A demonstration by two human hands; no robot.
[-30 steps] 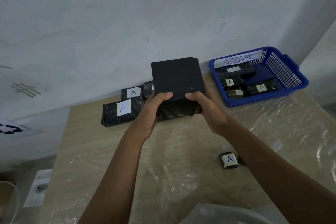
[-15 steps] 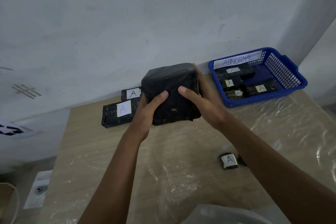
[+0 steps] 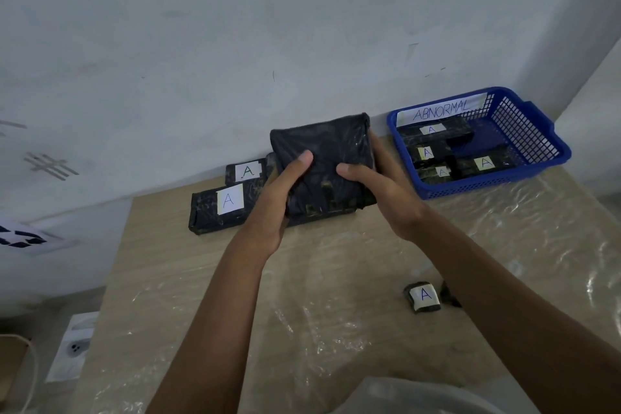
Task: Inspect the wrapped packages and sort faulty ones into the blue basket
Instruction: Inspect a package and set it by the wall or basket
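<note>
left hand (image 3: 280, 193) and right hand (image 3: 379, 185) clamping black wrapped package (image 3: 324, 158), thumbs on near face | held above table centre-far, left of blue basket (image 3: 537, 131) | probably light, glossy film likely slippery; best gripped by side edges

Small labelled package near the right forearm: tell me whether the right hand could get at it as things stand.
Probably not at once: the right hand and left hand both grip the large black package. The small package itself lies uncovered on the table beside the forearm.

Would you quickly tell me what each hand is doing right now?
Left hand: grips the large black plastic-wrapped package.
Right hand: grips the same package.
</note>
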